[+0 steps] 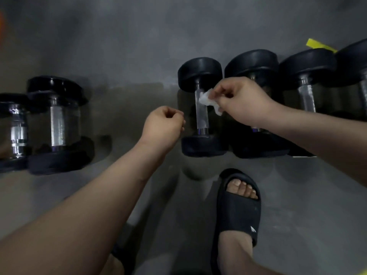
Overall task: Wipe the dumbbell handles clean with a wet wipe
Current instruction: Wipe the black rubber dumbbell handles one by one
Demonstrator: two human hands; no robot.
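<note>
Grey floor (129, 40) under two groups of black dumbbells (199, 71), yellow tape (319, 45), black slide sandal (238, 213).

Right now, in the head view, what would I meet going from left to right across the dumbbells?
Leftmost dumbbell, second dumbbell, left hand, wet wipe, right hand, another dumbbell, edge dumbbell.

dumbbells (202, 108) black, chrome handles | wipe (206, 100) white | slipper (238, 207) black
</note>
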